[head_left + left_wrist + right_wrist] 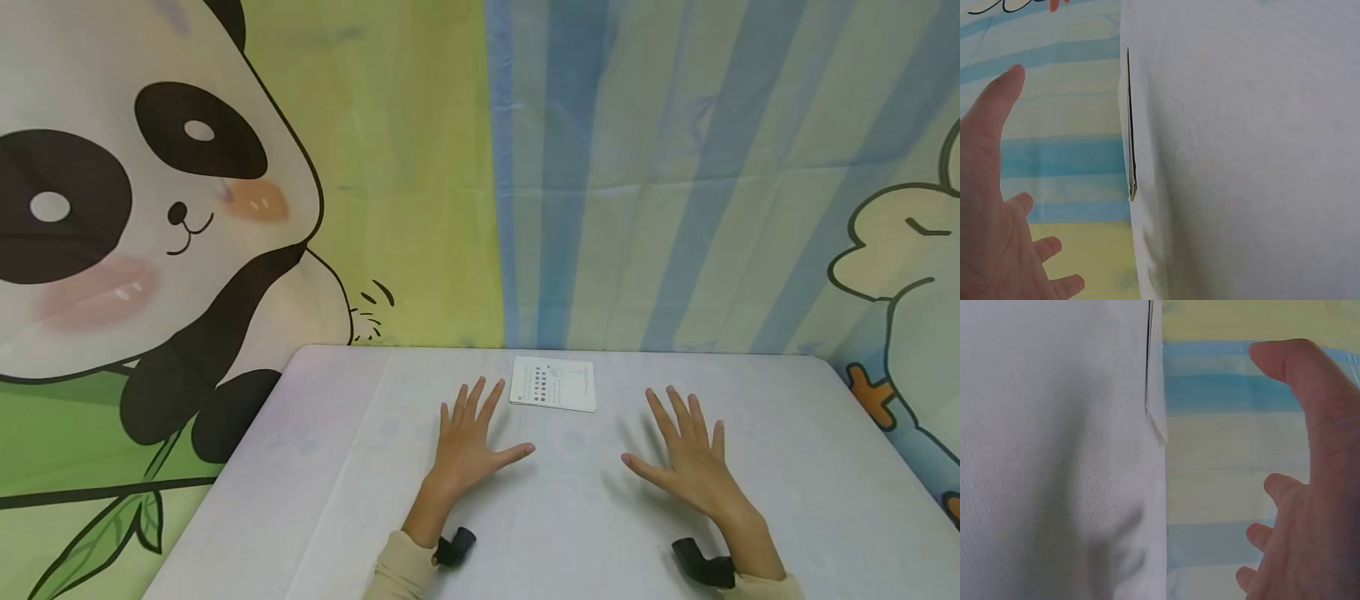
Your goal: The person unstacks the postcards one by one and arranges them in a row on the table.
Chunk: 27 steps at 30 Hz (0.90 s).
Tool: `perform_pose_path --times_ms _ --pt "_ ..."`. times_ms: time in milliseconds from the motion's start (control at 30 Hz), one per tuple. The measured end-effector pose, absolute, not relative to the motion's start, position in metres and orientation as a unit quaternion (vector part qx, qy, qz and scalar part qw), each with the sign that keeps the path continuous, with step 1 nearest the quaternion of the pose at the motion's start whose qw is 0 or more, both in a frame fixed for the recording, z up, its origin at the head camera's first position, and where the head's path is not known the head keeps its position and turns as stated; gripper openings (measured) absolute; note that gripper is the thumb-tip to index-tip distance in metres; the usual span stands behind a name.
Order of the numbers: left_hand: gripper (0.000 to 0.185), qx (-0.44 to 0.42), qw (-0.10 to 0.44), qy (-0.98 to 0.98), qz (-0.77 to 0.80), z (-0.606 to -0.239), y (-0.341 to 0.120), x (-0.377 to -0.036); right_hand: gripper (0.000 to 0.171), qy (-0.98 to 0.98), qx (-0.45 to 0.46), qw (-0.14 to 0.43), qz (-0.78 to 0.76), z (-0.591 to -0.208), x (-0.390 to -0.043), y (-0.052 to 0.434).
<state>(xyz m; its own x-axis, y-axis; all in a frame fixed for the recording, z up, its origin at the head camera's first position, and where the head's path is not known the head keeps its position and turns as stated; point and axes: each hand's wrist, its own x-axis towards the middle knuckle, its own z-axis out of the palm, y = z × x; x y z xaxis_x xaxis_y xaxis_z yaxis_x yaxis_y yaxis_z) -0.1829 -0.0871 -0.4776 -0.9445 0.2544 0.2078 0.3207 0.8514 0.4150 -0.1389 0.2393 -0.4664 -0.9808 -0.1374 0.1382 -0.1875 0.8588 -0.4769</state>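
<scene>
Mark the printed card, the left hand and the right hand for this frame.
printed card (553, 384), head view, middle of its face.
left hand (463, 448), head view, back of the hand.
right hand (692, 465), head view, back of the hand.

Honestly not much to read here. The only thing with any print on it is the white card (553, 384) lying flat on the table (337, 467), just past the fingertips of the left hand (467, 446) and up and to the left of the right hand (686, 454). The head view shows a block of dark rows of small characters on the card's left half and some fainter marks on its right half, but they're too tiny and blurry to make out a single word or number. Both wrist views catch the card edge-on only, so no print shows there. No brands, labels or signs anywhere else.
</scene>
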Motion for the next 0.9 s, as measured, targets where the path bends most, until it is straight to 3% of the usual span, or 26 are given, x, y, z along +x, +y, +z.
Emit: perform_pose_path --times_ms 400,600,900 --pt "0.1 -0.125 0.028 -0.931 -0.342 -0.48 -0.084 -0.185 0.091 -0.933 0.113 0.092 0.328 -0.476 -0.146 0.232" --pt "0.099 -0.113 0.028 -0.917 -0.382 -0.483 -0.085 -0.188 0.086 -0.914 0.132 0.055 0.38 -0.479 -0.146 0.223" --pt "0.097 -0.067 0.02 -0.869 -0.49 -0.493 -0.086 -0.195 0.075 -0.876 0.147 0.042 0.457 -0.485 -0.149 0.213"
